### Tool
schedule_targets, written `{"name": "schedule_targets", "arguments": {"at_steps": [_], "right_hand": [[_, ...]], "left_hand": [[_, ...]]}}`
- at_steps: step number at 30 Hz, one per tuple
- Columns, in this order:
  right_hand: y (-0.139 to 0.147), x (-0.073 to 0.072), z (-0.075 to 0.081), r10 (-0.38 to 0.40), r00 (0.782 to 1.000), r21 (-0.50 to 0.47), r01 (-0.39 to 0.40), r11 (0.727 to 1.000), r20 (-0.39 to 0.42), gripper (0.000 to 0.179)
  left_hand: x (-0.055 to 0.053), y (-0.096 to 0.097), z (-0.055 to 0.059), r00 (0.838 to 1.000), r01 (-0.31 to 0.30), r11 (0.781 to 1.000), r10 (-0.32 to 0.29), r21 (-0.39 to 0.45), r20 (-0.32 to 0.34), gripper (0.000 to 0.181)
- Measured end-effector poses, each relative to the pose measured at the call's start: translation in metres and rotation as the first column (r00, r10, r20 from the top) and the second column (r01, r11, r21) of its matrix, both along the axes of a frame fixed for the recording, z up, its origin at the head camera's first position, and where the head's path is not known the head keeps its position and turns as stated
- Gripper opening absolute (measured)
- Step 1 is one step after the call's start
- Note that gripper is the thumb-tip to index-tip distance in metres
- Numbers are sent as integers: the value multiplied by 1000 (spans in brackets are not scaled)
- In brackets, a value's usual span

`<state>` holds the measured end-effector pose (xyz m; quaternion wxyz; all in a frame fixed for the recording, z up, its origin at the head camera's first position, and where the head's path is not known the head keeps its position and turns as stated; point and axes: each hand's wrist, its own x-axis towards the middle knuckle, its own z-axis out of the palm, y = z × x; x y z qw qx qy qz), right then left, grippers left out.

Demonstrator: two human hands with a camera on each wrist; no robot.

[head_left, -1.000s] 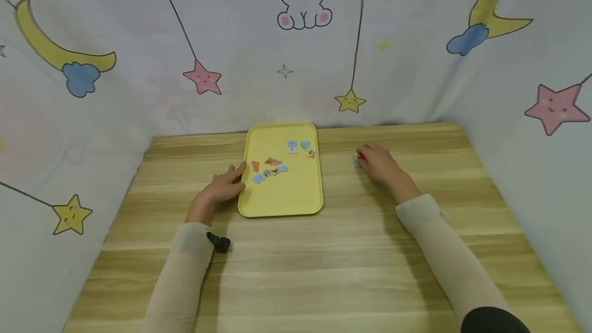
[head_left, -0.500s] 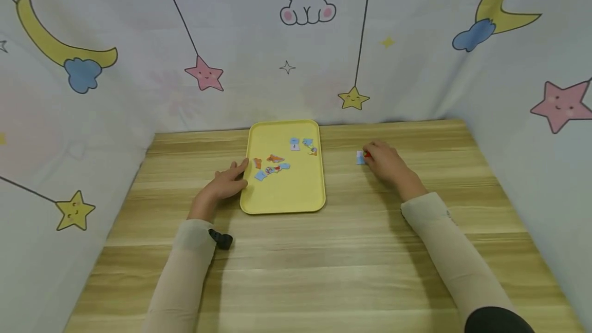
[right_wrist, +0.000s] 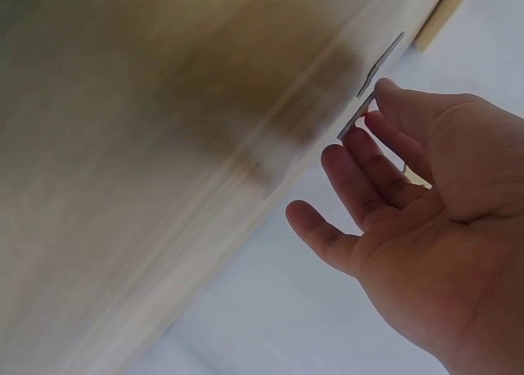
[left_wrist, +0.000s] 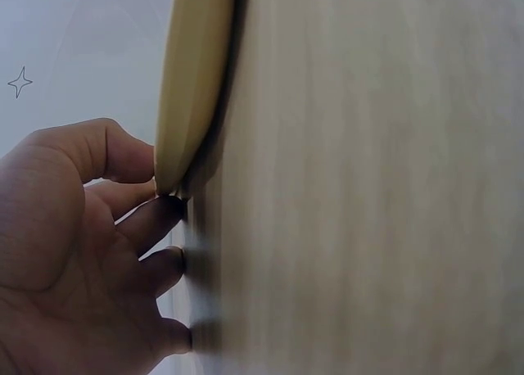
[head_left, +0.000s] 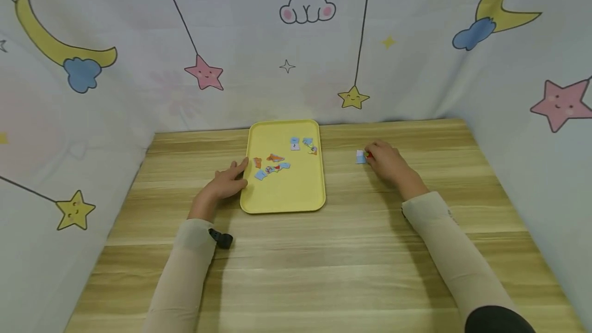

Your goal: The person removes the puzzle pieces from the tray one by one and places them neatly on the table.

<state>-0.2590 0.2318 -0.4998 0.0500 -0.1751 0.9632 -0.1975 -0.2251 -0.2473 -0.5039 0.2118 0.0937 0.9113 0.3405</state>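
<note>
My right hand [head_left: 388, 163] pinches a small flat puzzle piece [head_left: 368, 154] with red and green on it; its edge-on side shows between thumb and fingers in the right wrist view. A blue-and-white puzzle piece [head_left: 361, 156] lies on the table beside the fingertips. My left hand [head_left: 224, 184] rests at the left edge of the yellow tray [head_left: 282, 202]. In the left wrist view, the thumb touches the tray's rim [left_wrist: 187, 97], and the other fingers reach down to the table. Parts of the pinched piece are hidden by the right fingers.
Several puzzle pieces lie in the tray: an orange one [head_left: 275, 158], a blue one [head_left: 260, 174] and a blue-and-white one [head_left: 295, 144] among them. The wooden table [head_left: 296, 266] meets a white printed curtain [head_left: 259, 96] behind the tray.
The head view has shifted slightly. My right hand has drawn a little to the right with its piece, baring more of the blue-and-white piece. The left hand stays at the tray.
</note>
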Motion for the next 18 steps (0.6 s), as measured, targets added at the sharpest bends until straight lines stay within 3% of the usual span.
{"name": "schedule_targets", "arguments": {"at_steps": [11, 18], "right_hand": [[-1, 3, 2, -13, 998, 27, 12, 1000, 60, 32], [-2, 4, 3, 1, 999, 43, -3, 999, 47, 29]], "left_hand": [[3, -1, 3, 1000, 1, 1000, -1, 10, 8, 75], [3, 0, 1, 1000, 2, 1000, -2, 20, 2, 75]]}}
